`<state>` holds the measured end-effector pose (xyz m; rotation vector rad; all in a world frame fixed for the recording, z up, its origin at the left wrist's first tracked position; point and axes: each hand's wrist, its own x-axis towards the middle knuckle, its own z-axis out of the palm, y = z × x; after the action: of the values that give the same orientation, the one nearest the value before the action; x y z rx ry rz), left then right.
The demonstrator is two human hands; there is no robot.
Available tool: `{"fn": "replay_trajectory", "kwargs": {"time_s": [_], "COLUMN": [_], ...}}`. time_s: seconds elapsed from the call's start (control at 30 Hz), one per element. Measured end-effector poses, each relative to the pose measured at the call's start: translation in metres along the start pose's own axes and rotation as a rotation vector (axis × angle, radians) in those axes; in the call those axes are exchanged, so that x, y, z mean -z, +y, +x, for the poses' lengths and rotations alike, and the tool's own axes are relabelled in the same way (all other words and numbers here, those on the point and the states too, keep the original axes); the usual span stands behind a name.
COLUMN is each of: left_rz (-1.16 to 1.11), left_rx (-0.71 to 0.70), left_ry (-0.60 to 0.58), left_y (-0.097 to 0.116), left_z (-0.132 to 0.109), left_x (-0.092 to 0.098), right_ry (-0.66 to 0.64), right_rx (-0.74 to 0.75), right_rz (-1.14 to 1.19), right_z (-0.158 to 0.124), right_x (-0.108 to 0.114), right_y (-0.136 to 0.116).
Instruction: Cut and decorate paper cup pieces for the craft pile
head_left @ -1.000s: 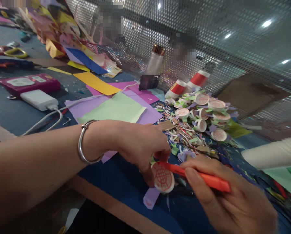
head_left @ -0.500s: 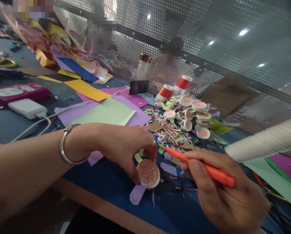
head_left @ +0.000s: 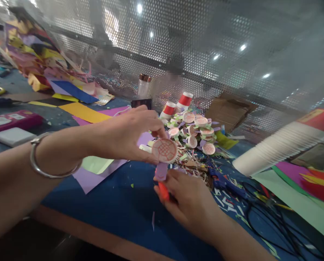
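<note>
My left hand (head_left: 129,136), with a silver bangle at the wrist, pinches the rim of a paper-cup turtle (head_left: 165,150) above the table. Its white round base carries an orange-red shell pattern, and a purple paper tab (head_left: 161,171) hangs from the near side. Closed around an orange marker pen (head_left: 163,190), my right hand (head_left: 190,203) has its fingertips at that tab; the pen's tip is hidden. Behind both hands lies a heap of similar cup turtles (head_left: 201,121) with purple and green tabs, among paper scraps (head_left: 191,159).
A long stack of white paper cups (head_left: 276,145) leans at the right, near a blue glue gun (head_left: 227,183) and black cables (head_left: 273,224). Red-and-white cups (head_left: 185,100) and a bottle (head_left: 143,87) stand behind. Coloured paper (head_left: 84,112) and a magenta box (head_left: 15,119) lie left.
My left hand has raised the turtle off the table. My right hand has moved left beneath it, turning the marker, and now meets the purple tab. The camera view has shifted.
</note>
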<state>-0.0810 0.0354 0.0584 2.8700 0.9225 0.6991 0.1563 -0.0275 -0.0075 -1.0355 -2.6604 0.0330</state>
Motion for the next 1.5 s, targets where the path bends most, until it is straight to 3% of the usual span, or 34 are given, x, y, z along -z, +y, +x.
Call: {"fn": "replay_trajectory", "kwargs": {"time_s": [0.1,0.23,0.37,0.47,0.57,0.77,1.1,1.5], "left_rz": [0.02,0.032,0.136,0.204,0.173,0.138,0.15,0.159], "left_rx": [-0.062,-0.041,0.042,0.057,0.024,0.06,0.169,0.237], "left_ry": [0.023,0.074,0.202,0.218,0.242,0.362,0.433,0.442], "left_y": [0.008,0.005,-0.006,-0.009,-0.007,0.002,0.006,0.009], "left_z": [0.016,0.029,0.026,0.018,0.014,0.014,0.015,0.018], "left_x": [-0.008,-0.025,-0.043,-0.051,-0.054,-0.059,-0.063,-0.067], "right_ry": [-0.137,-0.133,0.001,0.227,0.417,0.529,0.477,0.437], "right_rx": [0.012,-0.003,0.003,-0.034,-0.165,-0.404,-0.532,-0.54], "right_rz": [-0.028,0.1,0.233,0.247,0.213,0.319,0.63,0.651], "right_z": [0.001,0.0,-0.002,-0.003,-0.003,0.001,0.005,0.006], "right_x": [0.001,0.003,0.003,0.005,0.009,0.01,0.01,0.008], "right_y": [-0.006,-0.007,0.002,0.008,0.015,0.029,0.035,0.034]}}
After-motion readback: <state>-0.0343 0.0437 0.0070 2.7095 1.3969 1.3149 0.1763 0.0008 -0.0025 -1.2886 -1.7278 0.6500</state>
